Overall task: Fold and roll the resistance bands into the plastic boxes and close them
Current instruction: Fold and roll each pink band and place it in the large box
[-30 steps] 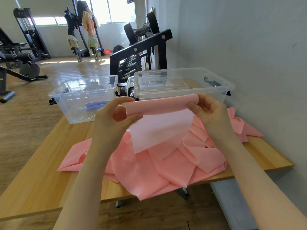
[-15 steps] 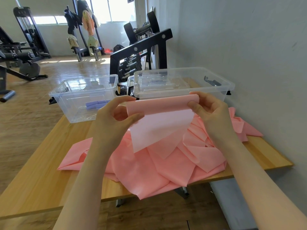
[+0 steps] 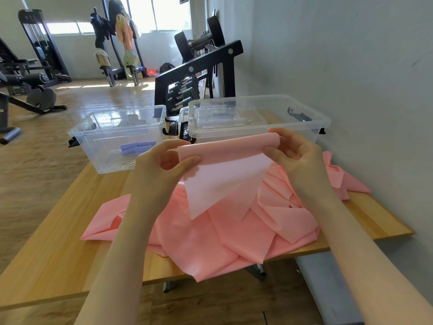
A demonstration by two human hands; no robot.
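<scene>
Both hands hold up a folded pink band at the centre of the frame.

The left hand [image 3: 161, 170] and right hand [image 3: 295, 158] each pinch one end of the pink band [image 3: 225, 165], whose loose end hangs onto the pink heap [image 3: 222, 233] on the wooden table [image 3: 58, 259]. Behind, an open box [image 3: 112, 146] at centre left holds purple rolls [image 3: 137, 147]; a lidded box [image 3: 255, 116] stands to its right.
</scene>
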